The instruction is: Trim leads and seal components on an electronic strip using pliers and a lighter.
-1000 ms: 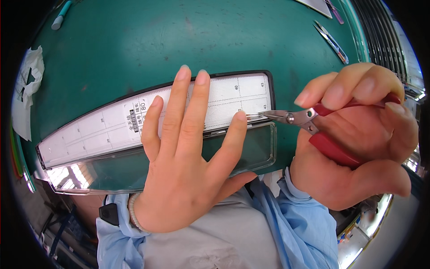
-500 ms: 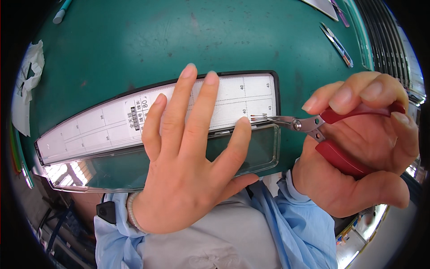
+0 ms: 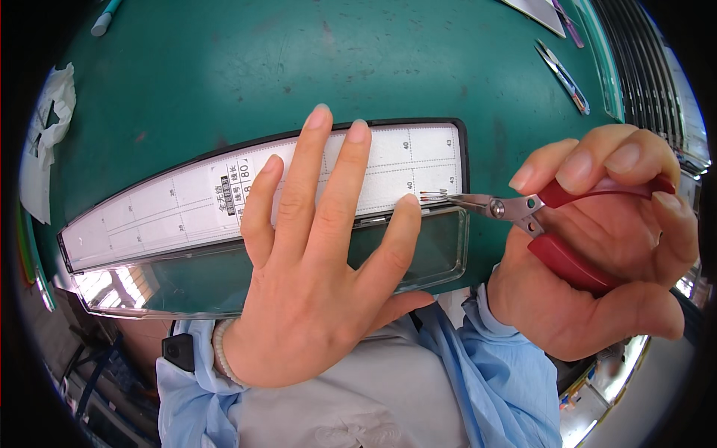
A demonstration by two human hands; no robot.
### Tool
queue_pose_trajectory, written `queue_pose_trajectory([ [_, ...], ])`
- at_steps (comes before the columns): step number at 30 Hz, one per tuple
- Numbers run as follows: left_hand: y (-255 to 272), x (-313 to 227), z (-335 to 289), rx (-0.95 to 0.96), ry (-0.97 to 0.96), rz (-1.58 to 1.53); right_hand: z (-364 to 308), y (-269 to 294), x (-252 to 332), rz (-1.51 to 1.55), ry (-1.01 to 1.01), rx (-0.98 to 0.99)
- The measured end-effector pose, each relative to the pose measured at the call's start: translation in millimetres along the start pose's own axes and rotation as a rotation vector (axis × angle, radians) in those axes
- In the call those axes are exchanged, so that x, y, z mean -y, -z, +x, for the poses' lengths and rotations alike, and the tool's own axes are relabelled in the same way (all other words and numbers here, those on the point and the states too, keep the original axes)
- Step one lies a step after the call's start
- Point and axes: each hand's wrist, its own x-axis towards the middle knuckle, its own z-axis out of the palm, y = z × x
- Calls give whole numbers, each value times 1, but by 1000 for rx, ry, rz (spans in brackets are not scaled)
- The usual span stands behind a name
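The case [image 3: 464, 160] lies open across the counter [image 3: 336, 67], its clear lid [image 3: 444, 257] on the near side and a white card [image 3: 429, 145] inside. The left hand [image 3: 310, 306] is palm down over it, fingers spread wide and closed on nothing; the middle ones reach across the card to the case's far edge. The left index fingertip is just beside some thin strands [image 3: 432, 196] near the card's lower right corner.

The right hand [image 3: 624, 231] holds the pliers [image 3: 515, 210] by their red handles, which stand apart: the fingers curl over the upper one, and the lower rests along the thumb's base. The pliers' tips point left and meet the strands, to the right of that fingertip; whether they grip them, I cannot tell. Snips [image 3: 564, 77] lie beyond the right hand.
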Motion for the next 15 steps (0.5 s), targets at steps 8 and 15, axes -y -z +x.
queue_pose_trajectory([
  [8, 0, 1, 0, 0, 0, 2, -1, -6, -1, 53, -1, -63],
  [15, 1, 0, 1, 13, -1, 2, -3, -4, 1, 16, -20, -115],
])
